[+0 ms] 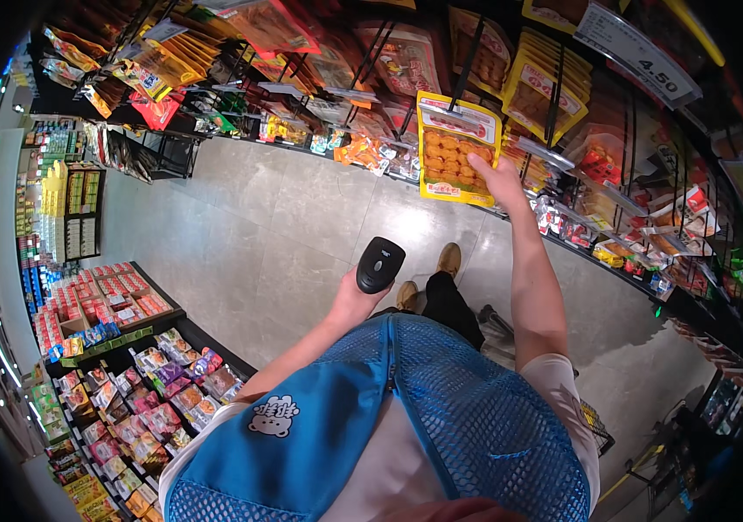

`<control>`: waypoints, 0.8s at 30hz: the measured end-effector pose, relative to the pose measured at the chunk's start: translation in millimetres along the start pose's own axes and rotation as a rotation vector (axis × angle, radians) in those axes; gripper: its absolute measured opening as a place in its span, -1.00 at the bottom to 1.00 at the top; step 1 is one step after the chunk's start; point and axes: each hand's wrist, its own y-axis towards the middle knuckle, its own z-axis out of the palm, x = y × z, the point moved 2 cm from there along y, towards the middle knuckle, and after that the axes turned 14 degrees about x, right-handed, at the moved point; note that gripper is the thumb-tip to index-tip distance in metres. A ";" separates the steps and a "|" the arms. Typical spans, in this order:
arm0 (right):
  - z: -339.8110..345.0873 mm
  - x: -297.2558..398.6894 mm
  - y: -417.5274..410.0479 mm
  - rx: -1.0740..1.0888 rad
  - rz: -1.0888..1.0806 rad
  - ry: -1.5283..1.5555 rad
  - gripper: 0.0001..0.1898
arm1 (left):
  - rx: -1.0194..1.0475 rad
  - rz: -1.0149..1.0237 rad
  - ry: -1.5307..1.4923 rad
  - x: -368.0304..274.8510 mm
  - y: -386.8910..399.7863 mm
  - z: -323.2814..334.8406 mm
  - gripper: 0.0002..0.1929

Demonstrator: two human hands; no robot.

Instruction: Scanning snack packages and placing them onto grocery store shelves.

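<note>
My left hand [359, 299] is closed around a black handheld barcode scanner [380, 265], held over the floor left of my feet. My right hand [500, 179] reaches forward to the shelf and grips the right edge of a yellow-bordered snack packet [457, 149], thumb across its clear front. Rows of round golden pieces show through the packet. Its top lies at a black display hook [468, 64] with a clear price-tag holder; whether it still hangs on the hook, I cannot tell. More yellow-edged packets [546, 88] hang on the hook to the right.
Curved shelving with hanging packets spans the top and right; a price tag [638, 55] juts out there. At the lower left stands a display bin [130, 417] of packaged snacks, with stacked red boxes [107, 293] beyond. A wheeled metal base [495, 323] is beside my foot.
</note>
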 end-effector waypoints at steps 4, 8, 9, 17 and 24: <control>2.0 6.7 2.1 -0.024 0.051 -0.084 -0.52 | 0.039 -0.048 0.000 0.6 -2.1 1.0 -0.70; 6.3 3.5 1.2 -0.048 0.051 0.095 -0.56 | -0.031 0.044 -0.018 -3.7 -3.6 2.0 -0.79; 5.6 2.4 1.3 -0.049 0.055 0.103 -0.56 | -0.018 0.020 -0.002 -1.2 -3.4 1.5 -0.78; 3.1 16.6 24.0 -0.300 0.124 -0.020 -0.53 | -0.035 0.030 -0.020 3.5 -0.2 -0.1 -0.80; -25.0 -10.2 108.0 -0.484 -0.103 0.054 -0.59 | -0.006 -0.052 -0.003 6.8 -6.6 -0.5 -0.72</control>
